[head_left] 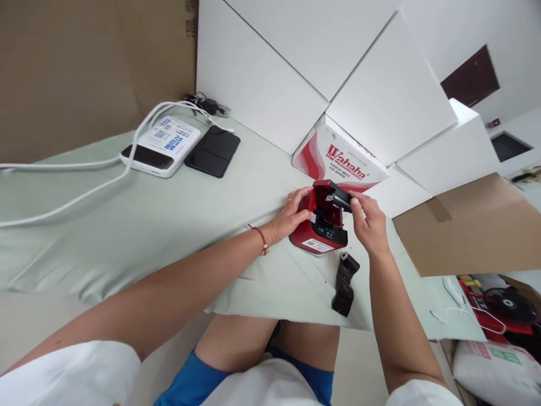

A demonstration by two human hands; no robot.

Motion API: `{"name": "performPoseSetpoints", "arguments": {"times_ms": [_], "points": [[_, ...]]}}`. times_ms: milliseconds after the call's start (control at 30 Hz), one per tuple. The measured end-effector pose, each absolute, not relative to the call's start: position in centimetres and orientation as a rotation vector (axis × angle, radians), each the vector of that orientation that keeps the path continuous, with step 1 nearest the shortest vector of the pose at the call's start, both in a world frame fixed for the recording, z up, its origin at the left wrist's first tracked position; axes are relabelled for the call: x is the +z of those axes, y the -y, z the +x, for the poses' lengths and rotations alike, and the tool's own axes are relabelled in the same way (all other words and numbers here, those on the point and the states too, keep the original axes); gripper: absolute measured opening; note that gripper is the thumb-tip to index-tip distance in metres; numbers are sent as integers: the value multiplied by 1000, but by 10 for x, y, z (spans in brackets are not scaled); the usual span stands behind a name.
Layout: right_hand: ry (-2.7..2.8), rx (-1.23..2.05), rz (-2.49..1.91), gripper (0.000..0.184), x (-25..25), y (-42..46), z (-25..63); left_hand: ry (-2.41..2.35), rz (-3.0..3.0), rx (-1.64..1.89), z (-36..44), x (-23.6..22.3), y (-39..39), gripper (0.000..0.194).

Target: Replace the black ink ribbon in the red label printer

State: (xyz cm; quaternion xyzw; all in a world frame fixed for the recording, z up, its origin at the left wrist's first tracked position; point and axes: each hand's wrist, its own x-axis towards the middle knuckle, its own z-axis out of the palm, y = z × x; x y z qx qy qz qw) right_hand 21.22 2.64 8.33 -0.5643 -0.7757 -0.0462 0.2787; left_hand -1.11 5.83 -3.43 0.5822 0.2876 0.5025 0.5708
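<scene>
A small red and black box-shaped device [315,239], which looks like a label printer, stands on the cloth with its top open. My left hand [292,213] grips its left side, thumb on the near edge and fingers at the back rim. In my right hand [368,219], between thumb and fingers, is a black elongated part [341,199] at the right of the opening. Whether this part is joined to the device I cannot tell. Below them lies a dark curled strip [345,285] with a pale roll core at its upper end.
A white power bank [186,135] with white cables and a black phone [214,151] lie at left, keys [207,104] behind them. A Wahaha carton [338,155] and white boxes [270,73] stand behind the device. Cardboard [469,225] stands at right.
</scene>
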Motion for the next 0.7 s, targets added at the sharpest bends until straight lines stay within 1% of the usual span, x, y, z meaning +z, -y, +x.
{"name": "performPoseSetpoints", "arguments": {"times_ms": [100, 300, 400, 533, 633, 700], "points": [[2070, -99, -1493, 50, 79, -6, 210, -642, 1392, 1202, -12, -34, -59, 79], [2082, 16, -1454, 44, 63, 11, 212, -652, 1456, 1153, -18, -31, -55, 62], [2044, 77, -1440, 43, 54, 15, 210, -672, 1452, 1145, -18, -30, -54, 56], [1986, 27, -1472, 46, 43, 19, 204, -665, 1455, 1160, -16, -34, -56, 47], [1971, 3, -1477, 48, 40, 20, 200, -660, 1467, 1169, -13, -40, -58, 45], [1980, 18, -1467, 48, 40, 20, 200, -679, 1456, 1180, -11, -43, -59, 49]]}}
